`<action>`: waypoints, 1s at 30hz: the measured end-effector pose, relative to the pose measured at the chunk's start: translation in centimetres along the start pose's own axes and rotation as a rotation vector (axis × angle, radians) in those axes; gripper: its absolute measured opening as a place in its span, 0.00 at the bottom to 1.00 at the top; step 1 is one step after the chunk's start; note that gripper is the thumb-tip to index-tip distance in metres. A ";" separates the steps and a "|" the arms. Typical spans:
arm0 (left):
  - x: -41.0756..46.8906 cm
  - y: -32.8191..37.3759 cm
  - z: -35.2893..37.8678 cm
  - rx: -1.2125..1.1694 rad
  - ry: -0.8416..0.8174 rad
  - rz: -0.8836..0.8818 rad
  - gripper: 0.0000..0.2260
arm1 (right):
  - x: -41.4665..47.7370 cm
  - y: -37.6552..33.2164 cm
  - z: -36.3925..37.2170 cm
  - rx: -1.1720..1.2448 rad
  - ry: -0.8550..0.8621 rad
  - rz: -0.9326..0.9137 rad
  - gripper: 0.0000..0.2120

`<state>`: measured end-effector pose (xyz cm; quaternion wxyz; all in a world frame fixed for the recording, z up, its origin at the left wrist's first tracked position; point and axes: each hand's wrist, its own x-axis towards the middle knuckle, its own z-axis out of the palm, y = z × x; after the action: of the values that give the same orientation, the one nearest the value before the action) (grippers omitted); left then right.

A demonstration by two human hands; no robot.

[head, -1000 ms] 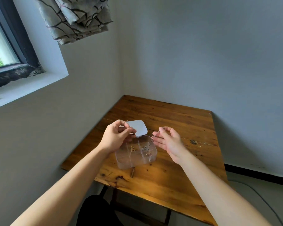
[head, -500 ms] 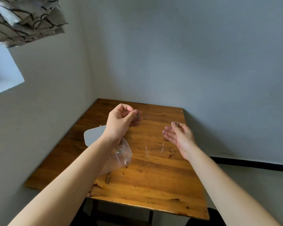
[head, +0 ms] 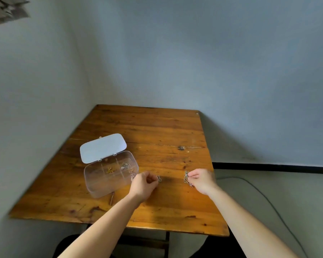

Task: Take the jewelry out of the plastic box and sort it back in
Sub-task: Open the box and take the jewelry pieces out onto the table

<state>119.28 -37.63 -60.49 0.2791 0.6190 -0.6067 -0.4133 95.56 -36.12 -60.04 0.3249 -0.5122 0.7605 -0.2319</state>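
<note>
A clear plastic box [head: 108, 185] with compartments stands open on the wooden table [head: 157, 131], its white lid [head: 103, 148] folded back. Gold earrings [head: 110, 170] and a silver piece [head: 125, 166] lie in its compartments. To the right of the box, my left hand [head: 143, 184] is closed low over the table, pinching a small silver piece [head: 159, 178]. Further right, my right hand [head: 201, 180] pinches a silver chain [head: 186, 180] that hangs bunched down to the tabletop.
The table stands in a room corner, walls at its left and far edges. A short brown stick [head: 111, 198] lies in front of the box. A cable [head: 265, 198] runs over the floor at the right. A dark chair seat shows below the table's near edge.
Both hands have come down from mid-air to the tabletop right of the box. The chain now bunches on the wood. The view has shifted, so the box shows in full.
</note>
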 end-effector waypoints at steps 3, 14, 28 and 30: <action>-0.1 0.5 -0.6 0.133 -0.078 0.072 0.04 | 0.1 -0.3 0.3 -0.158 0.009 -0.045 0.09; 1.0 0.3 -11.5 0.483 0.178 0.340 0.06 | 0.3 -7.1 2.5 -0.264 -0.028 -0.389 0.12; -1.5 -7.4 -13.9 0.575 0.246 0.360 0.06 | -1.9 -17.1 11.2 -1.057 -0.338 -0.800 0.18; -1.4 -7.5 -13.8 0.559 0.262 0.370 0.06 | -1.6 -17.3 11.8 -1.092 -0.326 -0.801 0.17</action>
<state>135.05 -37.55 -59.70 0.2446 0.5988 -0.7572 -0.0907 115.44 -41.22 -55.83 0.0204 -0.8717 0.4622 0.1617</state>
